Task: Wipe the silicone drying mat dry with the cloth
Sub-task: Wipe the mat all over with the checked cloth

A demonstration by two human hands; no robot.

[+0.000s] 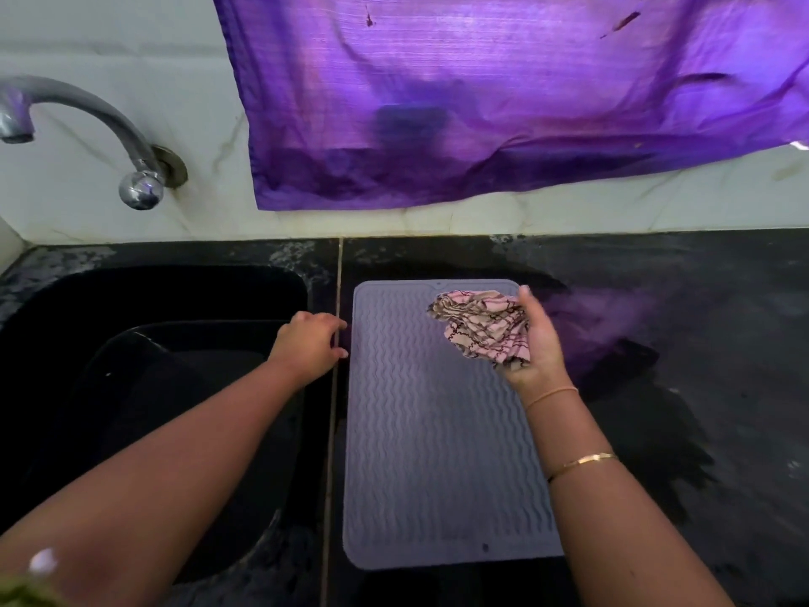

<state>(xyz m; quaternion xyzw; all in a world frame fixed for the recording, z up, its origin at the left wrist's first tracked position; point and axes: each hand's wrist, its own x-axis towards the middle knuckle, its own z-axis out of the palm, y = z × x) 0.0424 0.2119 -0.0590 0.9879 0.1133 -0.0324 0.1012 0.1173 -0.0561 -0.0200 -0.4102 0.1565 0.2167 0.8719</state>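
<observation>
We held the bunched cloth [481, 328] in our right hand [540, 343] above the far right corner of the silicone drying mat [437, 440], its long axis running away from us, while our left hand [311, 343], loose and holding nothing, rested just off its left edge.

The person's forearms were bare as far as they showed. A thin peach band [552, 395] circled the wrist behind the right hand [540, 339], with a slim gold bangle [582, 461] farther up that forearm.
</observation>
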